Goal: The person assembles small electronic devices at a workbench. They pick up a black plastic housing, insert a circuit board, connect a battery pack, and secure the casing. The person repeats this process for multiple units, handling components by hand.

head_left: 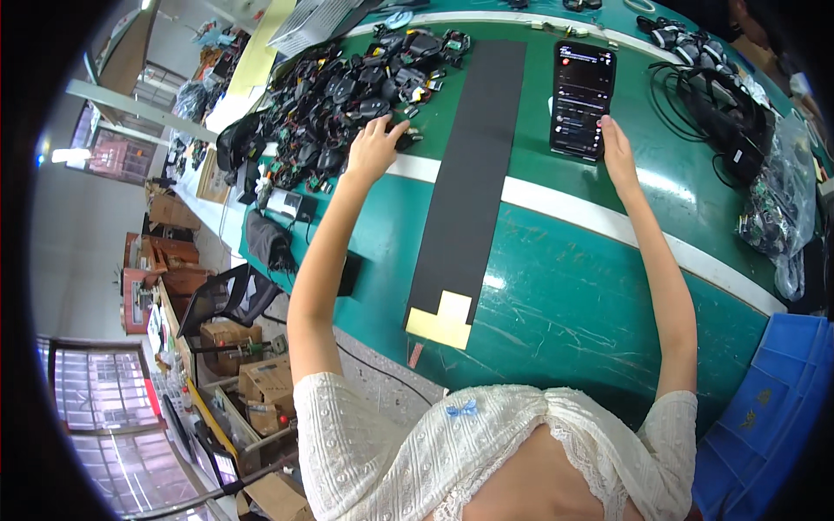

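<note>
My left hand (373, 149) rests at the near right edge of a heaped pile of small black electronic parts (334, 100). Its fingers are apart, and I see nothing held in them. A black smartphone (579, 100) with a lit, dark screen is at the far side of the table, right of the middle. Closed at the phone's lower right edge is my right hand (618, 154), a fingertip overlapping the screen's side; its other fingers are partly hidden. Between my hands a long black strip mat (469, 165) runs away from me, with yellow tape (443, 323) at its near end.
The green table (573, 278) has a white stripe across it. Black cables (695, 104) and a clear plastic bag of parts (777, 208) lie to the right. A blue crate (769, 408) stands near right. Beyond the left edge are an office chair (230, 300) and cardboard boxes (265, 386).
</note>
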A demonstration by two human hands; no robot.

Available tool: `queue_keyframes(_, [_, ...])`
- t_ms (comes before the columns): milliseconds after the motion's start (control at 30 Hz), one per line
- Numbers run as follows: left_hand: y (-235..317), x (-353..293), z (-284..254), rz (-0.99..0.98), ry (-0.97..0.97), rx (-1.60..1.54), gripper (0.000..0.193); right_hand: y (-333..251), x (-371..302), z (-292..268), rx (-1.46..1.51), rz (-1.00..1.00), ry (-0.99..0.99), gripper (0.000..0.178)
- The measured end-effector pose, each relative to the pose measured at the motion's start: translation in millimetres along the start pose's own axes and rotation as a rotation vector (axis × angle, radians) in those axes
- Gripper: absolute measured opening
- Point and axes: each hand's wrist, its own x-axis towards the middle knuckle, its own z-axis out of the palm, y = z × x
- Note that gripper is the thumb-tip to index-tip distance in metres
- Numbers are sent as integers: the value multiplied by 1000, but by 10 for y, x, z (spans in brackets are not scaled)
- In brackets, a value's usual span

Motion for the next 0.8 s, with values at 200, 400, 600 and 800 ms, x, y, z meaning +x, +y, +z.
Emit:
queue_keyframes(200, [-197, 395, 26, 277, -228, 103, 59, 238, 99, -24, 63, 3, -37, 43])
queue_keyframes(400, [-83, 307, -429, 13, 39, -358, 51, 33, -11, 85, 90, -6, -25, 43])
queue_keyframes(600, [491, 189, -966, -287, 174, -1107, 36, 13, -45, -5, -122, -170, 80, 41])
queue_keyframes(800, [1412, -138, -1369, -464, -146, -1662, 60, -367, -554, 45, -268, -468, 297, 35])
